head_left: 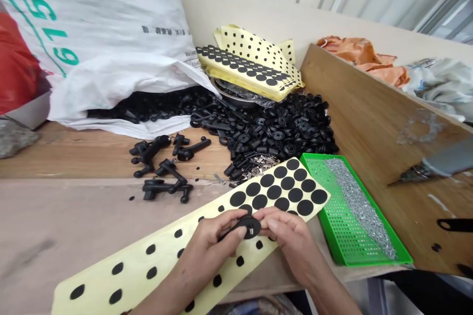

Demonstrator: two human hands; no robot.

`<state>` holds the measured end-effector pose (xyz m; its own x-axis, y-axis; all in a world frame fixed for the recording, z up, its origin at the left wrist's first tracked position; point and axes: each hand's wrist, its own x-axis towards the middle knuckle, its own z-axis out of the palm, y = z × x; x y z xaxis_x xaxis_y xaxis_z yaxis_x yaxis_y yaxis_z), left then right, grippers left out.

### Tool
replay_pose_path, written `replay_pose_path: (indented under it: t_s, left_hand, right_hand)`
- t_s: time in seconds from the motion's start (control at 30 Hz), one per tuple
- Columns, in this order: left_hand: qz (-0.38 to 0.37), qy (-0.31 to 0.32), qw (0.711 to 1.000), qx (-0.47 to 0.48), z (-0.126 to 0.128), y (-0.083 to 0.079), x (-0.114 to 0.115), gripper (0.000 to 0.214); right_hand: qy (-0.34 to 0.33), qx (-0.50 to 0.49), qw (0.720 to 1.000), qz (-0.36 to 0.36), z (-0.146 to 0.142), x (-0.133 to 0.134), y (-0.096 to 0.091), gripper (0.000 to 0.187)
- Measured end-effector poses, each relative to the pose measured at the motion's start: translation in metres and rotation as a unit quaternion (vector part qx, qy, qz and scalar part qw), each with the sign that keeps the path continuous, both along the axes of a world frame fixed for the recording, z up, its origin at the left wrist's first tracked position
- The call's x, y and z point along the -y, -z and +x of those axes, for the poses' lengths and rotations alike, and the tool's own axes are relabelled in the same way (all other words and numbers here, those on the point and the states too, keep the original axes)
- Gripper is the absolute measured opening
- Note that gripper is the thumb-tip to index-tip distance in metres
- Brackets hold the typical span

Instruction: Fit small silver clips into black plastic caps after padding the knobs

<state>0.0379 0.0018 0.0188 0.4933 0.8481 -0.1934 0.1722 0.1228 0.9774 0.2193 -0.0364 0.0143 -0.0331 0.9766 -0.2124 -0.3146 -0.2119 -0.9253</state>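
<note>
My left hand (216,238) grips a black plastic part (254,228) with a round, flat end, the thumb pressed on its face. A small metal piece shows in the middle of the round end. At the right edge of that part, the fingers of my right hand (286,231) are pinched together; whether they also hold something small is hidden. Both hands are above a long yellow backing sheet (133,270) with round black stickers. Large discs (274,192) cover its right end, and small black dots are scattered over the rest.
A green perforated tray (318,177) with small silvery pieces stands at the right, beside a wooden board (354,123) and a pointed tool (417,173). Behind lie heaped black parts (281,128), metal clips (262,163), more sticker sheets (254,54) and a white sack (111,19). Assembled black parts (166,187) lie left.
</note>
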Motion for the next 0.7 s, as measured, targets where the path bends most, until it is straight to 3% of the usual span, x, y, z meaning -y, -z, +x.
replay_pose_path:
  t_s: [0.13, 0.43, 0.6, 0.7]
  left_hand:
    - [-0.006, -0.001, 1.000, 0.023, -0.002, 0.001, 0.003, 0.030]
    - [-0.048, -0.026, 0.996, 0.075, -0.006, 0.005, 0.009, 0.031]
    - [-0.050, -0.012, 0.997, 0.057, -0.006, 0.005, 0.014, 0.035]
    - [-0.036, -0.009, 0.998, 0.045, -0.005, 0.000, 0.018, 0.034]
  right_hand:
    - [0.009, -0.097, 0.995, -0.036, -0.002, 0.002, 0.000, 0.017]
    - [0.021, -0.183, 0.981, -0.058, -0.007, 0.005, 0.004, 0.022]
    - [0.005, -0.019, 1.000, 0.021, -0.013, 0.010, 0.007, 0.026]
    - [-0.029, 0.114, 0.989, 0.085, -0.014, 0.011, 0.006, 0.028]
